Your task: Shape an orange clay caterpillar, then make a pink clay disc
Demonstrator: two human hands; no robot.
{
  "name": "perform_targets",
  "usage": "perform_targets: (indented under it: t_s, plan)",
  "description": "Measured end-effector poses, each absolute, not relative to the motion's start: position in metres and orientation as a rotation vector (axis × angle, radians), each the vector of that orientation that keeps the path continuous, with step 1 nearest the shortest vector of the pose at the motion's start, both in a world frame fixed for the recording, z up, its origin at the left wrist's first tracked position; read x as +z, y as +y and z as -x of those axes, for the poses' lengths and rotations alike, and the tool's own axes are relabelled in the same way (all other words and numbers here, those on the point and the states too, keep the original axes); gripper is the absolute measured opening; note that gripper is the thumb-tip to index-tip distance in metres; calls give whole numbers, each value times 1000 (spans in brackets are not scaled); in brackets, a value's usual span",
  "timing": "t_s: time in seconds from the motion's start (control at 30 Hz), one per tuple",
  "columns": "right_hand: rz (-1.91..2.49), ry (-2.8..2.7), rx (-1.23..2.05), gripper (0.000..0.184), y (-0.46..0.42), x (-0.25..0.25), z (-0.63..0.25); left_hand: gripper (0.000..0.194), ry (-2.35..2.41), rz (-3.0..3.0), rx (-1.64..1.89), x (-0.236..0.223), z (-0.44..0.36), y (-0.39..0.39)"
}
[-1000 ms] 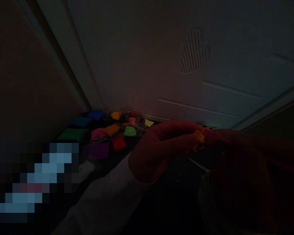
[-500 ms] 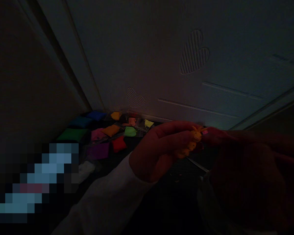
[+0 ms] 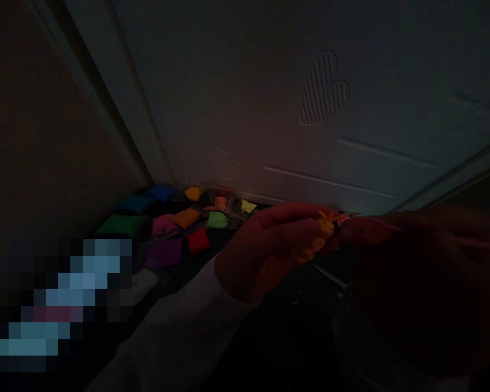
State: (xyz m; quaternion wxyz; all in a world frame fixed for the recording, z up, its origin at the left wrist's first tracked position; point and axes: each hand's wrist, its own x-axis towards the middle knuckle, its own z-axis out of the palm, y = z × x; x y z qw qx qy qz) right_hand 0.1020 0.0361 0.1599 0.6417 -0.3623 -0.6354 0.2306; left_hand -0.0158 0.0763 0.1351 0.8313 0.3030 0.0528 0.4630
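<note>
The scene is very dark. My left hand [image 3: 265, 250], in a white sleeve, is closed round a small yellow clay figure [image 3: 316, 238] that pokes out between thumb and fingers. My right hand [image 3: 396, 245] comes in from the right, its fingertips pinched at the top of the figure, beside a tiny pink bit [image 3: 343, 219]. What the right fingers pinch is too dim to name.
Several packets of coloured clay [image 3: 175, 220] (blue, green, purple, red, orange, yellow) lie on the dark floor against a white door [image 3: 269, 109] with heart-shaped cut patterns. A brown wall stands at the left. A blurred-out patch covers the lower left.
The yellow figure has been turned and shows more of itself past my left fingers. My right fingertips stay at its top; both hands have barely shifted.
</note>
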Motion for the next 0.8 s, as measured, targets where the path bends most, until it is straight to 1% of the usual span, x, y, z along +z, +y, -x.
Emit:
perform_targets:
  t_s: [0.2, 0.57, 0.8]
  plan:
    - [691, -1195, 766, 13, 41, 164, -105, 15, 100, -648, 964, 136, 16, 75]
    - [756, -1184, 786, 15, 39, 168, -101, 16, 61, -681, 957, 137, 16, 75]
    - [765, -1216, 776, 12, 41, 168, -102, 15, 87, -663, 970, 137, 15, 74]
